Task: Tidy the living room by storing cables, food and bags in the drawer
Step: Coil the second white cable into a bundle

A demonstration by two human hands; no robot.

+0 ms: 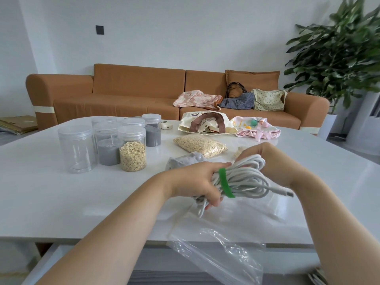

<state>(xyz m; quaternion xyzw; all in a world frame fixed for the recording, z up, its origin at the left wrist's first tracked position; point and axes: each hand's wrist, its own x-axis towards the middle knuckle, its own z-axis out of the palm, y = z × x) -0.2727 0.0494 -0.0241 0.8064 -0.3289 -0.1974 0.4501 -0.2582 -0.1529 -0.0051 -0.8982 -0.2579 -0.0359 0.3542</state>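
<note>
A coiled white cable (247, 177) bound with a green strap (225, 183) is held above the white table (61, 192). My left hand (197, 182) grips the coil's near side, thumb underneath. My right hand (265, 161) closes on its far side. A USB plug sticks out to the right. A clear plastic bag (216, 254) lies below the coil over the table's front edge. A bag of oats (200, 145) and a grey pouch (185, 162) lie just behind my hands. The drawer below the table's front edge is mostly hidden by the bag and my arms.
Several lidded clear jars (107, 140) with oats or grey powder stand at the left. A cream tote (205, 123) and a pink pouch (257, 128) lie at the table's far side. Three bags (236, 99) rest on the brown sofa (123, 93). A plant (339, 48) stands at the right.
</note>
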